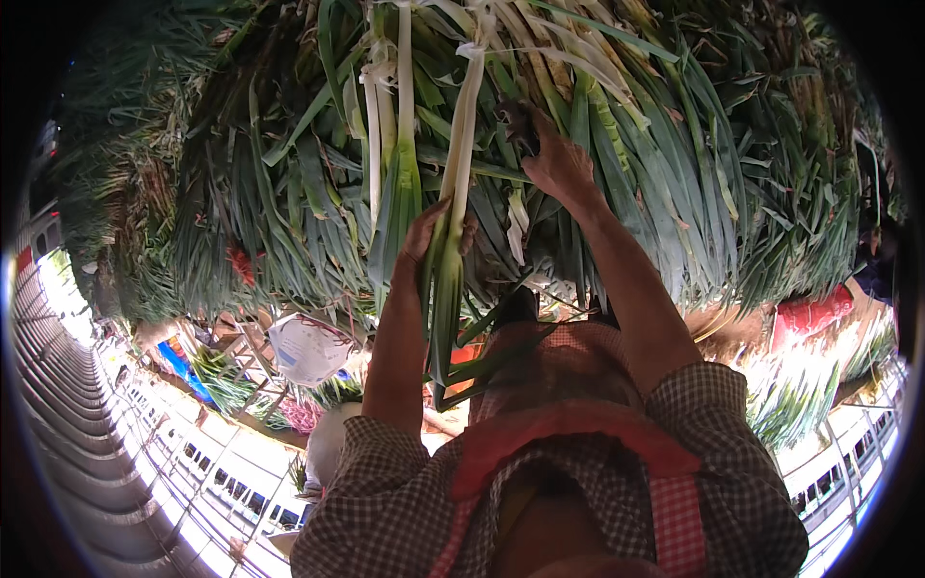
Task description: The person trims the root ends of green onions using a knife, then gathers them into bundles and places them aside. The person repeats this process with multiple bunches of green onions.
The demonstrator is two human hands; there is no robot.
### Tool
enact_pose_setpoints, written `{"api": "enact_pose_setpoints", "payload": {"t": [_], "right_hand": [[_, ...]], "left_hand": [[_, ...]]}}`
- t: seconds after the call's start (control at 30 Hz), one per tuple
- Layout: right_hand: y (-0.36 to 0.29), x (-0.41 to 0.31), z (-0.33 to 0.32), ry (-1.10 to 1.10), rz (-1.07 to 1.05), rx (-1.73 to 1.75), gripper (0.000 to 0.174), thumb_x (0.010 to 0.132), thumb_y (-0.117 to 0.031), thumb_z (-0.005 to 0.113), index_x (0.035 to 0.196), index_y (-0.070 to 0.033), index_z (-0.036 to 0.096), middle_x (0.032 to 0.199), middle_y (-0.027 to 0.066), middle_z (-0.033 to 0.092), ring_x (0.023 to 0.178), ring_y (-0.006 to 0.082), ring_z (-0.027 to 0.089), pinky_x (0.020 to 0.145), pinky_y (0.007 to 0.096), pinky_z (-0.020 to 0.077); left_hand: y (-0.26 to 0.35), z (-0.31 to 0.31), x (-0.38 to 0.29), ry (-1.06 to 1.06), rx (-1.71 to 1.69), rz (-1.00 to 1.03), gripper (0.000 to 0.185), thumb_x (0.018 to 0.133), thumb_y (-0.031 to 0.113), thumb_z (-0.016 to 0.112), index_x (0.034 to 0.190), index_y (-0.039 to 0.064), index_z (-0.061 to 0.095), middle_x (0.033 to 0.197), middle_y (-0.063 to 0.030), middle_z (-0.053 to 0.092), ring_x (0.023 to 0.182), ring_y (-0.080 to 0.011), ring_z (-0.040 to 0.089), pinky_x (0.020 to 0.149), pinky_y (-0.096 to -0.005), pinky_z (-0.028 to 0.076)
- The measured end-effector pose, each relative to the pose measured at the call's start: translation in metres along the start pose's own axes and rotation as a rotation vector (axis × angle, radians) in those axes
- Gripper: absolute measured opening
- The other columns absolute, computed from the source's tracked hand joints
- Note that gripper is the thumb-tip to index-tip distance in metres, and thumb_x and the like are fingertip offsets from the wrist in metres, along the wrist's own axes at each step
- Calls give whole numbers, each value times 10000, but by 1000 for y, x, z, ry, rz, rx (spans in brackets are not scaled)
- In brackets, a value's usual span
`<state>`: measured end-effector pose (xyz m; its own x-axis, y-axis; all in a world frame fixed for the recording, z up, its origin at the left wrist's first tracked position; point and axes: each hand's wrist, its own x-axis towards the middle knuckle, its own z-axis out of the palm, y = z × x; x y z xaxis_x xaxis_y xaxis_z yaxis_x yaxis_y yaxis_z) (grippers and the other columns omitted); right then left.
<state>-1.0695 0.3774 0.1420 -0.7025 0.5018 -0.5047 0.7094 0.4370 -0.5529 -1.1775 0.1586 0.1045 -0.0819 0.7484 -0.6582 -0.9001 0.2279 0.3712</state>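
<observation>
Two or so long-stemmed green onions or leeks (462,137) stand out pale against the dark leaves, and my left hand (426,235) is closed around them where the white stems turn green. Their leaves hang down past my left forearm. To the right, my right hand (556,155) holds a small dark object (518,126), possibly a tool; its exact kind cannot be told. That hand is apart from the held stalks, just above the heaped leaves. More pale stalks (405,87) lie to the left of the held ones.
A large heap of the same leafy stalks (665,180) spreads before me on both sides. Beyond its near edge are a white sack (311,349) with writing, a red bag (813,314), pink twine (300,414) and more bundles of greens (791,404). A dark-clothed person is partly visible at the far right.
</observation>
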Motion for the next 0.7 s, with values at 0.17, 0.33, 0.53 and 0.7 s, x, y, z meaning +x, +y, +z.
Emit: {"api": "enact_pose_setpoints", "payload": {"t": [0.17, 0.33, 0.53, 0.7], "right_hand": [[-3, 7, -7, -9, -109, -89, 788, 704, -112, 573, 1439, -192, 300, 892, 225, 672, 848, 404, 658, 759, 511, 521], [1, 22, -5, -15, -114, -122, 805, 712, -135, 576, 1458, -201, 279, 870, 206, 675, 807, 397, 663, 731, 490, 527], [25, 19, -1, 11, -25, -39, 832, 722, -140, 566, 1479, -226, 232, 962, 213, 663, 884, 398, 647, 786, 515, 491], [77, -24, -33, 88, -9, -1, 821, 729, -121, 570, 1473, -268, 255, 996, 197, 648, 901, 408, 630, 771, 506, 490]], "left_hand": [[-2, 10, -1, -28, 68, 7, 675, 938, 456, 468, 1470, 95, 261, 798, -89, 574, 621, -172, 551, 545, -301, 480], [-5, 14, -1, 52, 123, 8, 689, 927, 451, 489, 1472, 95, 263, 780, -89, 573, 609, -168, 543, 542, -296, 474], [-5, 17, -5, 159, 351, -13, 597, 911, 461, 517, 1324, 39, 429, 751, -91, 601, 561, -171, 576, 496, -292, 478], [49, 16, -26, 517, 637, 94, 343, 871, 314, 601, 1069, 40, 544, 744, -67, 625, 533, -164, 595, 468, -294, 499]]}}
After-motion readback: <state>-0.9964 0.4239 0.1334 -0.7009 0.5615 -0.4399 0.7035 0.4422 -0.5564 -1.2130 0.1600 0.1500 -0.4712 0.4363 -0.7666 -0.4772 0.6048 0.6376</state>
